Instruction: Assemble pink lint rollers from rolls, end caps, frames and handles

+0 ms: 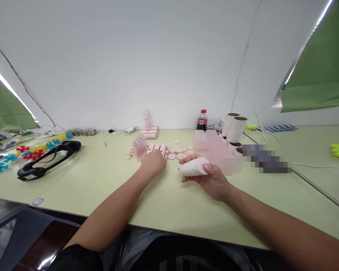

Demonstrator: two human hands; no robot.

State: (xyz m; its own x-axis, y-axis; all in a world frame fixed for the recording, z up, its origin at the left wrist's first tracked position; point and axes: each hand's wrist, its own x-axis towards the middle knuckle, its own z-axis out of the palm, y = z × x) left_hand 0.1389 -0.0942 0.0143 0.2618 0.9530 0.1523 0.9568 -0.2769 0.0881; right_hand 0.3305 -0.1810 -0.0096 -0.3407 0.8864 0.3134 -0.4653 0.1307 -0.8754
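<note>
roll (191, 168), white, within right hand (214, 182)

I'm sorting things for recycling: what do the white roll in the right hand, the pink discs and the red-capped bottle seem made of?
White roll: probably paper or a paper-like film, matte, with soft shading and no sharp highlights.
Pink discs: likely smooth moulded plastic, thin and evenly coloured.
Bottle: transparent, likely plastic; dark liquid shows through it, though glass isn't ruled out.
</note>
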